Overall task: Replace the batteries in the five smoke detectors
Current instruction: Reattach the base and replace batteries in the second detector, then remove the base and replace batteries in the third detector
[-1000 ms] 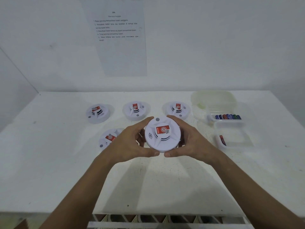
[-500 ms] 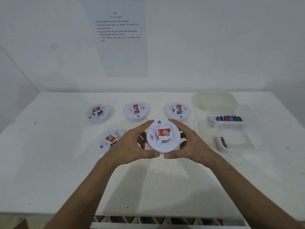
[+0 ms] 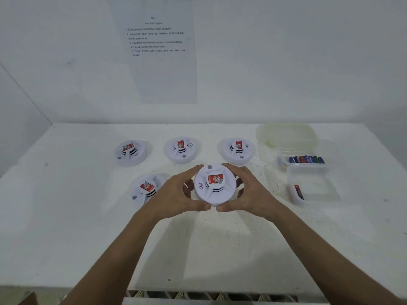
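Five smoke detectors total on the white bench (image 3: pixel 66 216): three in a back row (image 3: pixel 130 152) (image 3: pixel 182 149) (image 3: pixel 237 150), one front-left (image 3: pixel 146 190) partly behind the left hand (image 3: pixel 176 195), and one in the middle (image 3: pixel 215 186). That middle detector sits between both hands, left and right hand (image 3: pixel 251 194) each curled round its rim, thumbs nearly meeting at the front. Two clear tubs on the right: one (image 3: pixel 306 160) with a row of batteries, one (image 3: pixel 312 188) with a single battery (image 3: pixel 299 192).
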Demonstrator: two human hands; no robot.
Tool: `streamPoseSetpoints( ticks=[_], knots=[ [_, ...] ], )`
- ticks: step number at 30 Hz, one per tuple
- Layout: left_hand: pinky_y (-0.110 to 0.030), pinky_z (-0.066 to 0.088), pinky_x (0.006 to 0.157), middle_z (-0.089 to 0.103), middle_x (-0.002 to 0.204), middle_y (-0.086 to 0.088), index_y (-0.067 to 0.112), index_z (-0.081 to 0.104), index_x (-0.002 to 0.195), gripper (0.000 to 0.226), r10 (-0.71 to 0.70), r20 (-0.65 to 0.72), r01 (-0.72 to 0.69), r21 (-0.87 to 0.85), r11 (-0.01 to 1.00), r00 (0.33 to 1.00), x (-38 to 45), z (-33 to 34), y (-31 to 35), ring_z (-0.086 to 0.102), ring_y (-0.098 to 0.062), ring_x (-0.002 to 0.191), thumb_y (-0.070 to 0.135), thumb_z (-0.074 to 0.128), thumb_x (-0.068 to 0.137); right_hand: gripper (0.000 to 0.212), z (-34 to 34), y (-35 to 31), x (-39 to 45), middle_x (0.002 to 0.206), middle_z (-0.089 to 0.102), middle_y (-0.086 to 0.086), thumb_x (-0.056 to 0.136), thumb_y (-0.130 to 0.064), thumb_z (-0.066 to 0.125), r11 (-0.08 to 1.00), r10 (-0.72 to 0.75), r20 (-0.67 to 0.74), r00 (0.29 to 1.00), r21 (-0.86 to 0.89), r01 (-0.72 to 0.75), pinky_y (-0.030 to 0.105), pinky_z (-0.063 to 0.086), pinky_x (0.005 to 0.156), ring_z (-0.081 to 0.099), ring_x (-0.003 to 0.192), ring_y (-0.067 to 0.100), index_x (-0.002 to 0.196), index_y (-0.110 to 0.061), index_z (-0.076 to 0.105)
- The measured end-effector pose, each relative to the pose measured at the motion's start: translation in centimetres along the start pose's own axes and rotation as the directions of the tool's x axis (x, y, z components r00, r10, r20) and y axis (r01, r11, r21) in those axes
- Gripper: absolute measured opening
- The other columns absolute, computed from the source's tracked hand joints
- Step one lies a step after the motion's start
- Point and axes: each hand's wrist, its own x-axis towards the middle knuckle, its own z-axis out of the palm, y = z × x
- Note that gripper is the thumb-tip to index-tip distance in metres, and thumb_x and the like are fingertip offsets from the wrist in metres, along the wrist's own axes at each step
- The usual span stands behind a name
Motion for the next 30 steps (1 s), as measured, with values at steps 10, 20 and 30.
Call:
streamPoseSetpoints(
  ticks=[10,20,30],
  knots=[
    [-0.026,0.055,0.069,0.068,0.098,0.017,0.047,0.054,0.123,0.067,-0.069,-0.020,0.069,-0.001,0.998,0.997,1.6,1.1,-2.5,0.054,-0.006,0.072,0.032,0.086,0.066,0.086,1.0,1.1,1.7,0.126,0.064,0.000,0.058,-0.012,0.097,0.995,0.078,-0.041,0.996,-0.059,-0.080,0.048,0.050,0.096,0.055,0.113,0.024,0.134,-0.019,0.057],
    [-0.008,0.049,0.068,0.068,0.096,0.028,0.042,0.058,0.115,0.063,-0.175,-0.037,0.176,0.022,0.984,0.984,2.1,2.1,-4.4,0.065,0.004,0.085,0.038,0.088,0.059,0.090,1.4,1.7,2.2,0.117,0.063,-0.010,0.056,-0.026,0.098,0.959,0.051,-0.054,0.997,-0.275,-0.064,0.050,0.041,0.103,0.053,0.113,0.020,0.135,-0.019,0.057],
    [-0.014,0.037,0.060,0.049,0.098,0.017,0.036,0.039,0.140,0.083,-0.280,-0.093,0.293,0.199,0.935,0.956,0.8,0.4,-3.2,0.053,-0.002,0.082,0.045,0.082,0.070,0.108,1.8,-0.3,2.9,0.136,0.034,0.001,0.065,-0.039,0.092,0.921,0.120,-0.056,0.991,-0.365,-0.132,0.038,0.029,0.109,0.029,0.127,0.017,0.152,-0.023,0.030]
  ],
)
